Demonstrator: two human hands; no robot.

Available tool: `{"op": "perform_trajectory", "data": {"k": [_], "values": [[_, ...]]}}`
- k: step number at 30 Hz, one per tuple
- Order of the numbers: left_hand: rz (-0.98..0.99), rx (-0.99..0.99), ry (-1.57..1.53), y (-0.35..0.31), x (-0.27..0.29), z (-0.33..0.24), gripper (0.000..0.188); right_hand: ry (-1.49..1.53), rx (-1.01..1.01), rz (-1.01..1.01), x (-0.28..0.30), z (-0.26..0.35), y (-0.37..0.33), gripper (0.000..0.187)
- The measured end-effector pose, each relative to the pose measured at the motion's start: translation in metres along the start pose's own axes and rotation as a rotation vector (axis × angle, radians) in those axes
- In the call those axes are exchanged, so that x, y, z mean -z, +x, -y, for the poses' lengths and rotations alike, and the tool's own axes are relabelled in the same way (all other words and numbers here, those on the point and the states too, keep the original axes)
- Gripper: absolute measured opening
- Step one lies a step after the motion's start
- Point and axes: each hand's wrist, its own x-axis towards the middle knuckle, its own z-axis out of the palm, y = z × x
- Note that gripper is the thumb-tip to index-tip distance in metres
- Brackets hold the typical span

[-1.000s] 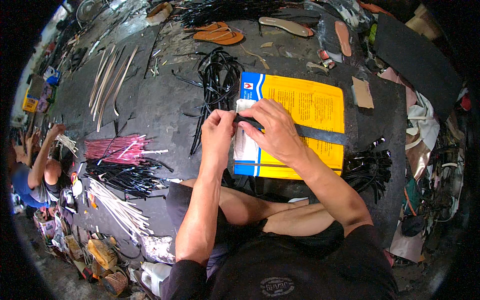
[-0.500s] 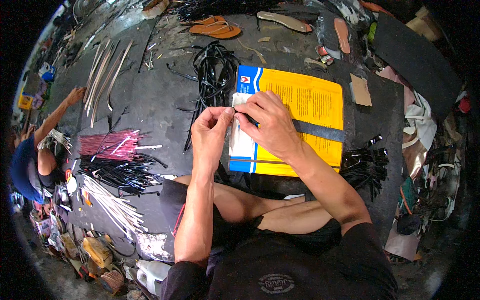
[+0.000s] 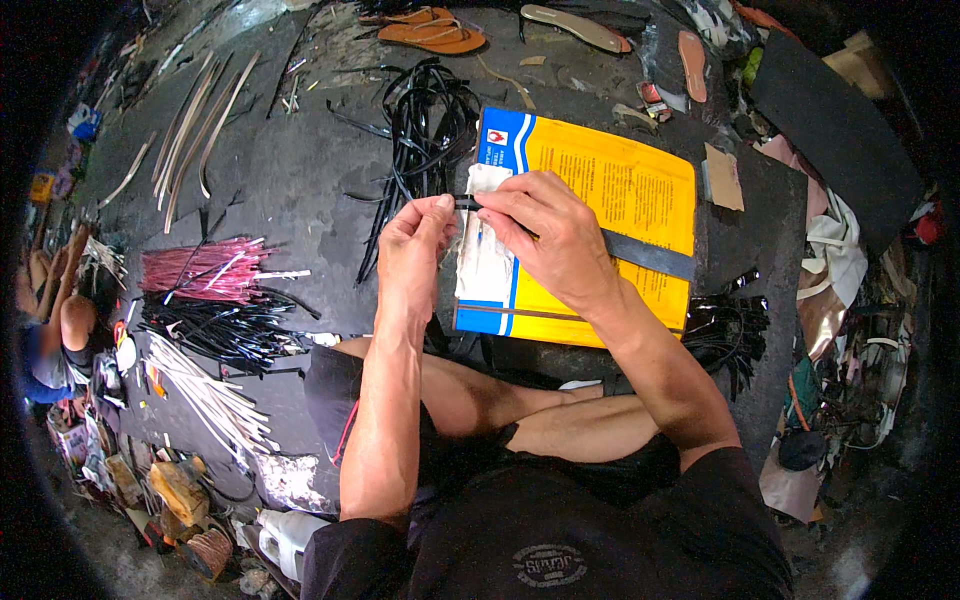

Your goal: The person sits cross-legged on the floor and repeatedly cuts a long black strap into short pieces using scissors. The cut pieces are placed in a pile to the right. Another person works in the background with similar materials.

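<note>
Strip: a narrow, glossy black, flat strip (image 3: 465, 202) spans the short gap between the two hands, over the left edge of the panel.
Left hand: the bare left hand (image 3: 410, 240) pinches one end of the strip between thumb and forefinger.
Right hand: the bare right hand (image 3: 560, 235) pinches the strip just beside that, thumb against fingers; whether the palm also grips the bar, I cannot tell.
Dark bar: a flat, straight, grey-black bar (image 3: 650, 253) runs from under the right hand across the panel.
Panel: a yellow, blue and white rectangular panel (image 3: 620, 190) lies below both hands, a crumpled white patch (image 3: 485, 270) along its left side.
Good handling: judging by the close pinches, light, even tension and a flat, untwisted strip seem best, with fingertips clear of the bar's edge.
</note>
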Motion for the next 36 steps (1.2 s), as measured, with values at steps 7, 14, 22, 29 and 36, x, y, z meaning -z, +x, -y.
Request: {"op": "perform_trajectory", "data": {"k": [7,14,22,29,36], "values": [[-0.074,0.005,0.026,0.013,0.013,0.010,0.016,0.013,0.000,-0.001,0.000,0.000,0.000,0.019],[-0.162,0.025,0.054,0.031,0.031,0.022,0.015,0.012,0.018,0.005,-0.001,0.001,0.002,0.016],[0.097,0.242,-1.016,-0.006,0.009,0.003,0.053,0.061,-0.063,0.037,0.003,0.006,0.006,0.017],[-0.035,0.072,-0.063,-0.010,-0.017,-0.006,0.027,0.104,-0.102,0.070,0.005,0.004,0.006,0.018],[-0.059,0.118,-0.163,0.005,-0.004,0.011,0.022,0.133,-0.139,0.072,0.006,0.003,0.004,0.019]]}}
